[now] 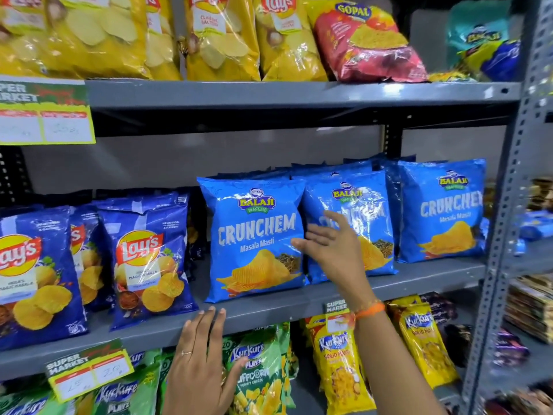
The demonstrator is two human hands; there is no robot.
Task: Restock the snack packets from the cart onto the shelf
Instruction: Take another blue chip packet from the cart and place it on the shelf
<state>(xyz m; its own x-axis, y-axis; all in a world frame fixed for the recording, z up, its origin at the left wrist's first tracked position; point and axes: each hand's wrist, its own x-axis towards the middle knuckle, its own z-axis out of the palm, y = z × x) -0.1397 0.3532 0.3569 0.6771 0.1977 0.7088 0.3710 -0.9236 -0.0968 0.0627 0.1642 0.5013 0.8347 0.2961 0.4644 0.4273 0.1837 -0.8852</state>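
Blue Crunchem packets stand upright on the middle grey shelf (269, 307). The front left packet (254, 235) is nearest the shelf edge, a second packet (359, 205) stands to its right and a third packet (443, 211) further right. My right hand (332, 244) is open, fingers spread, in front of the second packet, its fingertips at the right edge of the front left one. My left hand (200, 354) is open and flat, its fingertips resting on the shelf's front lip below the Crunchem packet. No cart is in view.
Dark blue Lay's packets (149, 259) fill the shelf's left side. Yellow Lay's bags (221, 37) and a red Gopal bag (368, 46) sit above. Green and yellow Kurkure packets (260, 372) hang below. A perforated grey upright (508, 205) bounds the right side. Price tags (86, 372) clip to shelf edges.
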